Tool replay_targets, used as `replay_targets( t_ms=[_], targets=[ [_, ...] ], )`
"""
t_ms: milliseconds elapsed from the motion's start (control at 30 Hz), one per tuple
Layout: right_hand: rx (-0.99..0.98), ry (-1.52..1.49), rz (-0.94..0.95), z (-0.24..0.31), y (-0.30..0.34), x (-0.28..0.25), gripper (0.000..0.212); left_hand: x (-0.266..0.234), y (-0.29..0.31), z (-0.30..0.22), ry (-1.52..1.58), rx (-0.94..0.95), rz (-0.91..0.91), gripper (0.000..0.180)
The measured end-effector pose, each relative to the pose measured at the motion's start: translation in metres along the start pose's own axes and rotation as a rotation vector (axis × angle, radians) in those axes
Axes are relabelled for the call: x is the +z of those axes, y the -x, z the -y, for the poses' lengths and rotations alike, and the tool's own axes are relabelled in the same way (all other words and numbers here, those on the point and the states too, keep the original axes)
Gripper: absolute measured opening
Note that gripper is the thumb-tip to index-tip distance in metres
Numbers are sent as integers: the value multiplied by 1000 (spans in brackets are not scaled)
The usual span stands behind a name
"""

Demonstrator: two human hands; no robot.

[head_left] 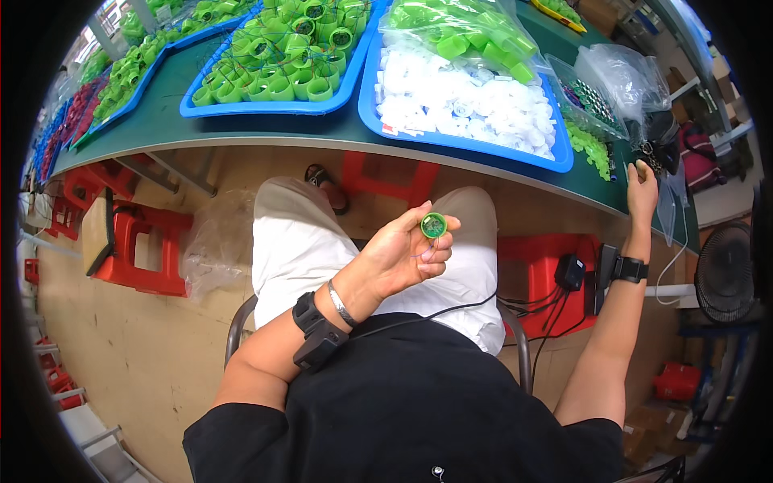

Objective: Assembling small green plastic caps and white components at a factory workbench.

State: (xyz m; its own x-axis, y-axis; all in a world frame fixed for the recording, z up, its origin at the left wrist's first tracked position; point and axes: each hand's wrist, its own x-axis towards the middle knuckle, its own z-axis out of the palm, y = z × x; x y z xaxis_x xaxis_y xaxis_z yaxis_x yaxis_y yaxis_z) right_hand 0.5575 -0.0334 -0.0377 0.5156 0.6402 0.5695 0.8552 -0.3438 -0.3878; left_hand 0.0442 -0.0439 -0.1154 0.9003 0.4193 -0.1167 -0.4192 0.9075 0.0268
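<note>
My left hand point(394, 256) is raised over my lap, its fingers closed round a small green plastic cup point(434, 226). The cup's open end faces up and shows a green circuit board inside; thin wires trail below it along my fingers. Out at the right table edge, my right hand point(642, 193) reaches forward with its fingers curled together. What those fingers hold, if anything, is too small to make out. Close to that hand lie small dark parts point(649, 154) and a pile of light green pieces point(588, 147).
On the green table point(266, 138) stand a blue tray point(310, 107) of green cups with wires and another blue tray point(483, 158) of white parts under a bag of green pieces. A clear box point(592, 101) holds circuit boards. Red stools point(145, 249) and a black fan point(726, 262) stand around.
</note>
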Motion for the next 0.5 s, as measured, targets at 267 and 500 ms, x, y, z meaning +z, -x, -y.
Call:
replay_targets(
  t_ms=[267,500],
  targets=[
    [83,230,225,14,-1,-3,39,16,-3,6,-403,54,-214,48],
    [203,113,242,15,-13,19,48,9,-2,6,-313,40,-217,49]
  ],
)
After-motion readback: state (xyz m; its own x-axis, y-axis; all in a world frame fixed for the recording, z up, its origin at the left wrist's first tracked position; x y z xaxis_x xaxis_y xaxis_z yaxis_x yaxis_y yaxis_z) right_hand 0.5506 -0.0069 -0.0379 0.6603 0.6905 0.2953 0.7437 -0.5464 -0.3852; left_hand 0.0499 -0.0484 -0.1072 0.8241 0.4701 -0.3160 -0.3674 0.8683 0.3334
